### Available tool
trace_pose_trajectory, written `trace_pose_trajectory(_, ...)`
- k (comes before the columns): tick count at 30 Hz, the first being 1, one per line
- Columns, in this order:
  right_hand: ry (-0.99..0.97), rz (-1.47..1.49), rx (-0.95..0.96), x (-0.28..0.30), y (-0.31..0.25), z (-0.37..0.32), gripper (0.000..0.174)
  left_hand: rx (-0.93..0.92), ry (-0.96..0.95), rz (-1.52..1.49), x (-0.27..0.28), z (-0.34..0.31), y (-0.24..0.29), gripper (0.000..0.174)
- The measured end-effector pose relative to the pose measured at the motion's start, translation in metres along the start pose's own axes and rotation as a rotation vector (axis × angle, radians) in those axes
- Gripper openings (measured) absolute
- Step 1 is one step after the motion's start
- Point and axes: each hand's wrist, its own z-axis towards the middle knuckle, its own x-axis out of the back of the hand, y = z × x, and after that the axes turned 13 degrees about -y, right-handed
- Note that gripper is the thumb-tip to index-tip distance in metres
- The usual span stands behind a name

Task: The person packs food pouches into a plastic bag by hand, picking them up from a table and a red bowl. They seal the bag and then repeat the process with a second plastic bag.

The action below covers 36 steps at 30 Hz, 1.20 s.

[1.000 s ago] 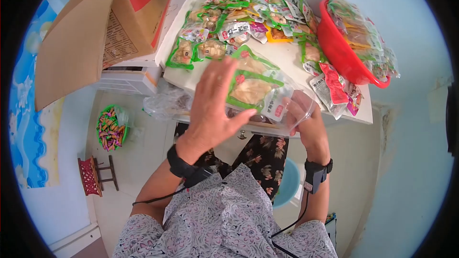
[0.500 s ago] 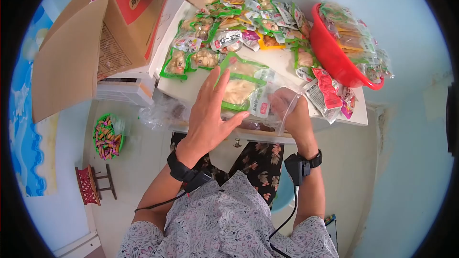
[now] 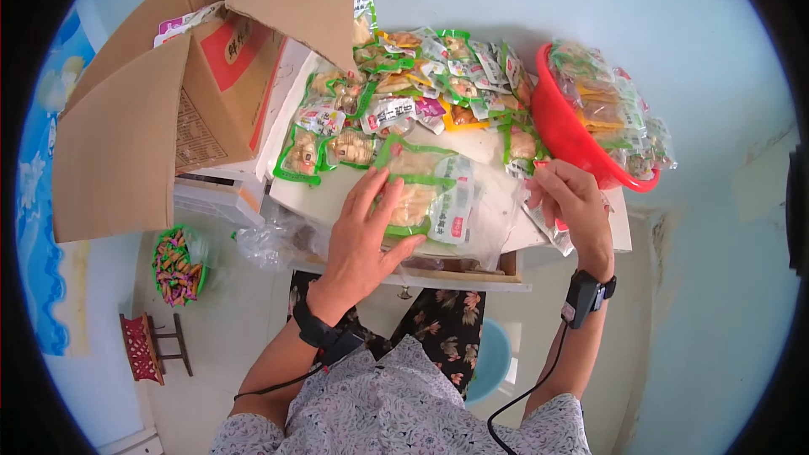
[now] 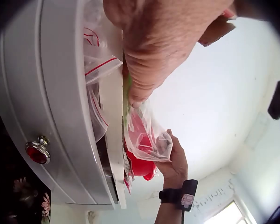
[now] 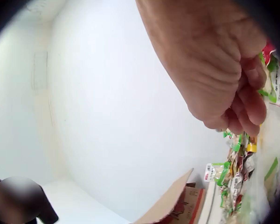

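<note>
A clear zip bag [image 3: 493, 211] with green-edged food packets [image 3: 413, 202] inside lies at the front of the white table. My left hand [image 3: 361, 232] rests on the bag's left side, fingers extended and the thumb along its near edge. To the right, my right hand [image 3: 575, 211] has curled fingers at the bag's mouth. In the left wrist view the clear film [image 4: 151, 140] stretches across to that right hand [image 4: 177, 161], which pinches its edge. From the right wrist view, the curled fingers [image 5: 247, 109] hide their own tips.
Many food packets [image 3: 392, 114] are heaped along the back of the table [image 3: 295, 202]. A red basin [image 3: 573, 131] full of packets stands at the right, an open cardboard box [image 3: 227, 101] at the left. Below the tabletop, an open drawer [image 3: 455, 280] holds clear zip bags [image 4: 100, 65].
My right hand has come out from the bag's mouth and moved right and away from me to its edge. The left hand has settled onto the bag, which now lies flatter on the table.
</note>
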Motion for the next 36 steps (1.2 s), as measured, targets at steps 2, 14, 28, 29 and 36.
trace_pose_trajectory(2,0.028,0.009,0.040,-0.001,0.002,0.019,0.024,-0.001,0.005,-0.011,0.000,0.000,-0.001,0.084)
trace_pose_trajectory(14,0.090,-0.997,0.638,-0.059,-0.018,0.167,0.013,-0.026,0.016,-0.013,-0.002,-0.001,-0.007,0.078)
trace_pose_trajectory(28,0.190,-1.198,0.624,-0.074,-0.016,0.189,0.006,-0.046,0.036,-0.065,0.003,-0.005,-0.010,0.076)
trace_pose_trajectory(29,0.211,-1.154,0.588,-0.073,-0.019,0.178,0.006,-0.044,0.045,-0.075,0.004,-0.004,-0.008,0.076)
trace_pose_trajectory(36,0.286,-0.224,0.677,-0.066,-0.034,0.097,0.009,-0.110,0.199,-0.086,0.027,-0.006,0.016,0.070)
